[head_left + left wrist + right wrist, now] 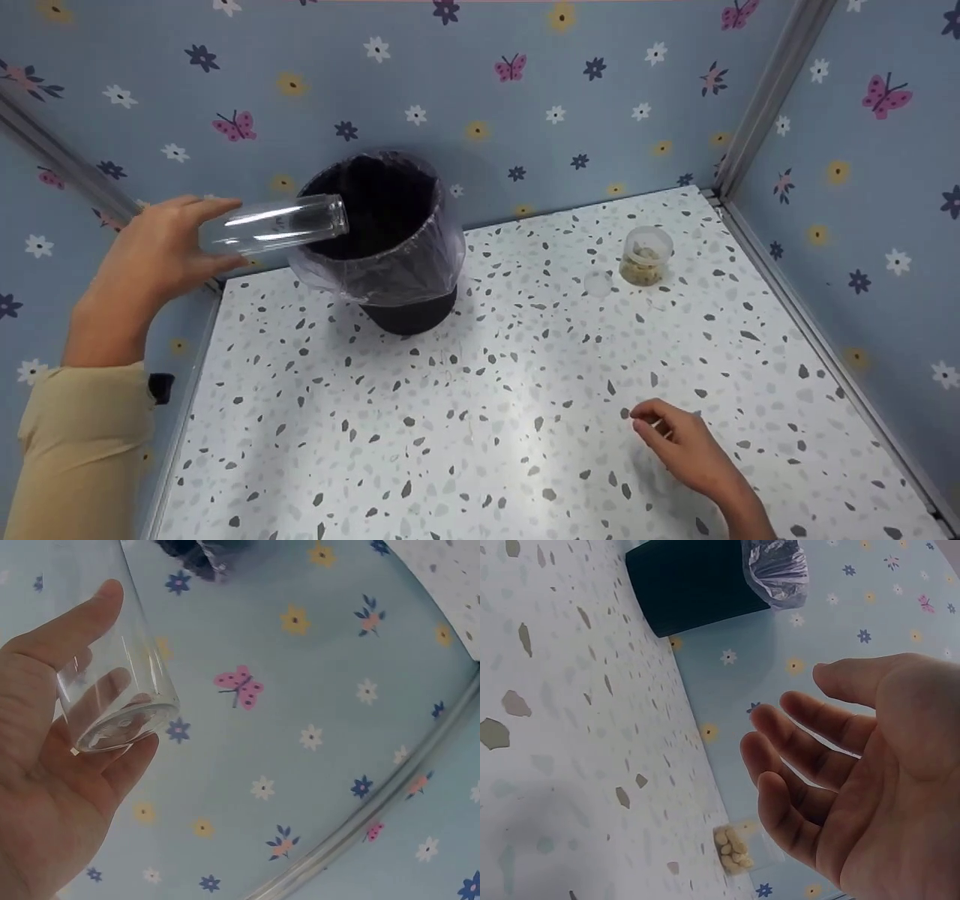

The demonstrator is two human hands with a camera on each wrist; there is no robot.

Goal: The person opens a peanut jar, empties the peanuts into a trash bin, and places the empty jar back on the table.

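Note:
My left hand (161,251) grips a clear glass jar (277,223) round its base end. The jar is tipped nearly onto its side, and its open mouth lies over the rim of a black bin (409,315). In the left wrist view, thumb and fingers wrap the jar (124,682), which looks see-through with nothing visible inside. A thin plastic bag (420,262) lines the bin and folds down over its rim; the dark inside hides any contents. Above the tabletop at the lower right, my right hand (686,450) hangs loosely curled, holding nothing.
A small clear tub (646,255) with pale, nut-like pieces stands at the right back of the speckled white tabletop (525,420). Beside it lies a small clear disc (598,283). Patterned blue walls (420,82) enclose the back and sides.

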